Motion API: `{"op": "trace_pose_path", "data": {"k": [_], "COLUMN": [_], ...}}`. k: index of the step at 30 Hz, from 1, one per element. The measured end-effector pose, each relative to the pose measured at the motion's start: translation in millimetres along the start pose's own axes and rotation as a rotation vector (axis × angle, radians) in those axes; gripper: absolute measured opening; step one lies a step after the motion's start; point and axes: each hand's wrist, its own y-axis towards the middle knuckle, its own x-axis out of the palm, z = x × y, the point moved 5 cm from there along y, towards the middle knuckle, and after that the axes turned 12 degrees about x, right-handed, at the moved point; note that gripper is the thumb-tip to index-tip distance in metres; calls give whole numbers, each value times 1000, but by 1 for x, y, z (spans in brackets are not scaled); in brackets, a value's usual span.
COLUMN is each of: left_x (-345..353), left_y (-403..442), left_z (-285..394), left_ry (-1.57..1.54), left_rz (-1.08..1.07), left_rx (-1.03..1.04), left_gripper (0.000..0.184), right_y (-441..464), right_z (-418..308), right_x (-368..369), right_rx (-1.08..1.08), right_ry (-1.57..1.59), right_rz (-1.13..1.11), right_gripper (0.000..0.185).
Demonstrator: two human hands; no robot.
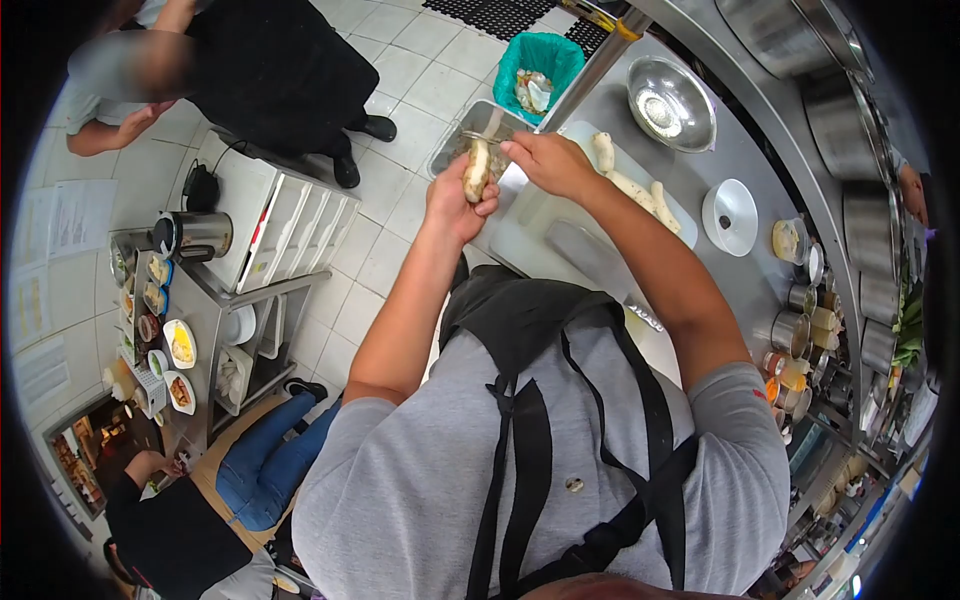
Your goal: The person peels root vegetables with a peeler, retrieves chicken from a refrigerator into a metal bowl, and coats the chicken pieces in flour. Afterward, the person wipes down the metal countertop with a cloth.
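My left hand [458, 213] is closed around a long, pale root vegetable [477, 175], partly peeled with brownish patches. My right hand [548, 162] grips a peeler [482, 136], its head across the upper part of the root. Both are over a rectangular container [440, 155] that appears to hold peelings. Several peeled pale roots [640, 194] lie on a white cutting board [580, 135] to the right. A broad-bladed knife [585, 252] rests on the board nearer my body, partly hidden by my right forearm.
A bin with a green liner [510, 60] stands beyond the container. On the steel counter are a metal bowl [672, 104] and a white bowl [729, 217]. A co-worker in a black apron [270, 75] stands at upper left; another person [180, 530] is at lower left.
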Motion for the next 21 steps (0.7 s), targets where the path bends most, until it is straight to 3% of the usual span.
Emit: {"op": "trace_pose_path", "data": {"k": [5,7,9,11,13,17,21], "left_x": [2,-13,-28,-25,-10,-4,-1], "left_y": [-24,-17,-5,-2,-9,23,6], "left_z": [7,9,5,3,4,-29,-12], "left_ry": [19,-28,48,102,364,393,350], "left_rz": [-91,-44,58,95,251,160,94], "left_rx": [9,31,54,91,234,460,277], "left_gripper": [38,42,41,38,35,32,37], "right_y": [31,36,16,-1,-14,-29,-22], "right_z": [62,90,82,57,27,-14,-2], "right_x": [32,55,51,44,42,53,49], "right_rx": [161,170,483,532,495,406,388], "right_ry": [92,373,636,969,992,1024,1089], "right_rz": [37,13,-247,-345,-358,-341,-341], "right_gripper": [54,59,55,53,52,32,27]}}
